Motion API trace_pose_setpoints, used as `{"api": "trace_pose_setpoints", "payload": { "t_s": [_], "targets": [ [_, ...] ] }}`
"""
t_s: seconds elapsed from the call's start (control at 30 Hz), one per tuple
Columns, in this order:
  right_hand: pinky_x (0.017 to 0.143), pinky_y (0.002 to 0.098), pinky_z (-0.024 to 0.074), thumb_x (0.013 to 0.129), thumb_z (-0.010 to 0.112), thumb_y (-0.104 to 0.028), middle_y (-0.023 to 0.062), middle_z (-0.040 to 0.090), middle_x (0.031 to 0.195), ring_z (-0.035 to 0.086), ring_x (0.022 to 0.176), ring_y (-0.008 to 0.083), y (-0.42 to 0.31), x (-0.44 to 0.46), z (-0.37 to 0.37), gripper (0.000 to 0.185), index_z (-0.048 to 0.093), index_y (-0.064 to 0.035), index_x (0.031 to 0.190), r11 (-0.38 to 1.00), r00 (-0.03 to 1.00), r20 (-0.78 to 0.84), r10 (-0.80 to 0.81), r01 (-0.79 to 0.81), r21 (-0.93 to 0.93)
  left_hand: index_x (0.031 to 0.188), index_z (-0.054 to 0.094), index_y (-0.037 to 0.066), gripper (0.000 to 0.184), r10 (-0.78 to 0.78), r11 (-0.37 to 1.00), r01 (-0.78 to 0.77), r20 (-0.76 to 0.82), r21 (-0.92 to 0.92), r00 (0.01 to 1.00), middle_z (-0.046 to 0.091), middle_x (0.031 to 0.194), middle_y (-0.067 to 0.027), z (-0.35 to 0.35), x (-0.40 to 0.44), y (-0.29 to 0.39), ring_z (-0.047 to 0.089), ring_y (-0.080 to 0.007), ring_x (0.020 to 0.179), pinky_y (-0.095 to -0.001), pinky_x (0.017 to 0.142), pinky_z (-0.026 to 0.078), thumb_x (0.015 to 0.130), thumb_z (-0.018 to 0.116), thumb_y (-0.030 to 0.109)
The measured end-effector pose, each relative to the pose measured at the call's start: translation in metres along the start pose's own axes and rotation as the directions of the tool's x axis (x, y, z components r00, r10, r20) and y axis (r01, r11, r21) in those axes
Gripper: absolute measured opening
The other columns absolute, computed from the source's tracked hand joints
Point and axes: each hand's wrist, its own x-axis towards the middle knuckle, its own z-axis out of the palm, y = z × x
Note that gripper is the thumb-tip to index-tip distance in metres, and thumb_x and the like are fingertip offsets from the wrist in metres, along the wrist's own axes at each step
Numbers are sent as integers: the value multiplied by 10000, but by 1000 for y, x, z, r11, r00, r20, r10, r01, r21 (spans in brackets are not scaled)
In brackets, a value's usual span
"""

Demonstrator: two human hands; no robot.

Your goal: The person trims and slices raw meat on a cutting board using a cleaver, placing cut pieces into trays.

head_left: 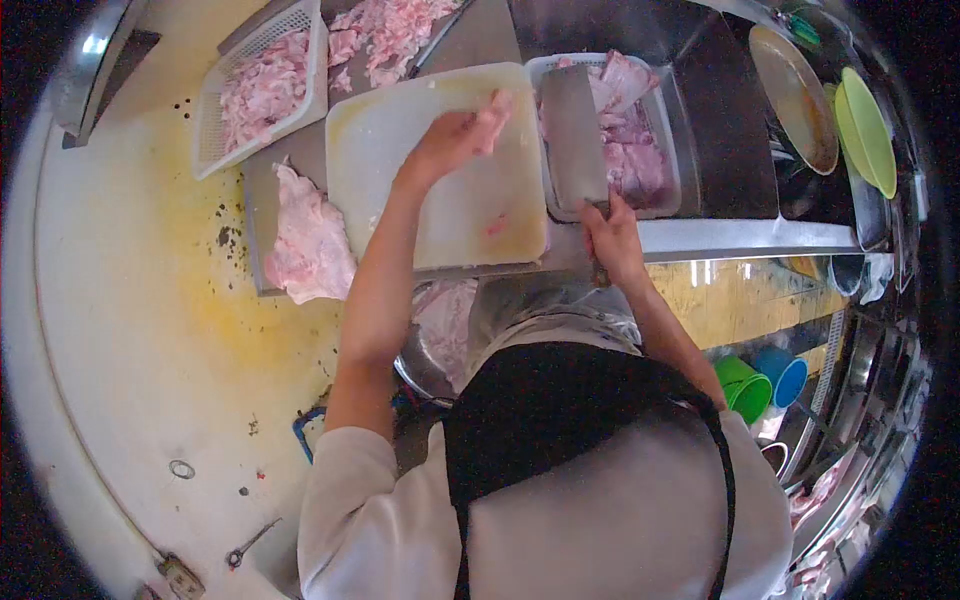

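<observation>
Over the pale cutting board (400, 150), my left hand (453, 138) is closed on a small pink piece of meat (492, 118) near the board's upper right. My right hand (615, 240) grips the handle of a broad cleaver (575, 140), whose blade points away from me, over the left part of a white basket (672, 195). Large pieces of raw meat (635, 165) lie in that basket. A small red scrap (496, 226) rests on the board's lower right.
At the upper left stands a white basket (318, 75) of cut meat, with a meat pile (395, 35) beside it. A large pale piece (308, 240) hangs over the counter's edge. A metal bowl (420, 372) sits below; green (740, 385) and blue (780, 377) buckets stand at right.
</observation>
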Motion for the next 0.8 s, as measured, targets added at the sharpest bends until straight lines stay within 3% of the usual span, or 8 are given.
{"api": "trace_pose_setpoints", "payload": {
  "t_s": [0.07,0.1,0.17,0.23,0.37,0.57,0.67,0.8],
  "targets": [
    [416,275,364,914,633,-258,-10,493,558,469,448,82,6,3,-8,241,604,-34,999,998,1000,26,4,-3,-60,871,642,56,356,-133,721,22,106,692,985,671,822,-138,-16,-3,-30,637,-264,726,-400,665,483,830,637,410],
    [470,296,402,908,637,-238,33,553,658,511,504,110,4,4,-11,269,598,-18,1057,993,995,90,49,-39,-116,887,639,65,322,-90,695,70,-10,715,996,674,836,-154,-17,-5,-50,644,-297,735,-425,667,490,825,635,381],
    [576,337,477,895,647,-200,119,673,858,594,615,165,0,8,-18,356,587,13,1173,968,968,202,148,-100,-229,921,634,84,262,10,645,169,-229,745,973,680,865,-187,-13,-15,-80,658,-363,754,-474,672,505,815,629,323],
    [618,369,496,885,653,-223,153,681,899,622,649,198,12,18,-14,387,586,17,1181,964,957,290,20,59,-261,967,625,104,234,123,687,186,-365,702,923,681,856,-171,10,-26,-62,663,-371,754,-482,663,516,815,619,281],
    [474,319,432,891,618,-238,42,596,632,529,473,132,31,68,20,362,596,33,1132,896,920,340,-196,309,-319,1041,610,119,264,215,589,188,-377,786,901,673,823,-165,39,-22,-63,663,-384,744,-499,659,521,818,620,260],
    [539,377,494,878,636,-295,143,657,767,607,554,213,1,114,44,423,591,14,1163,951,885,463,-44,179,-253,996,618,67,212,202,662,142,-357,736,912,675,830,-204,28,-25,-72,665,-395,799,-508,696,516,867,534,212],
    [463,339,449,885,638,-296,89,635,717,575,522,164,-2,116,30,367,611,-9,1112,983,780,625,27,93,-159,919,626,30,233,151,811,110,-387,575,910,668,845,-228,26,-25,-63,659,-404,831,-487,735,512,892,485,213],
    [438,316,413,892,643,-294,33,598,679,534,504,120,7,104,4,310,615,-25,1044,944,730,642,234,-13,-329,818,611,-9,300,200,896,32,-467,443,862,635,765,-210,27,-23,-58,635,-353,743,-428,708,491,910,440,220]
  ]
}}
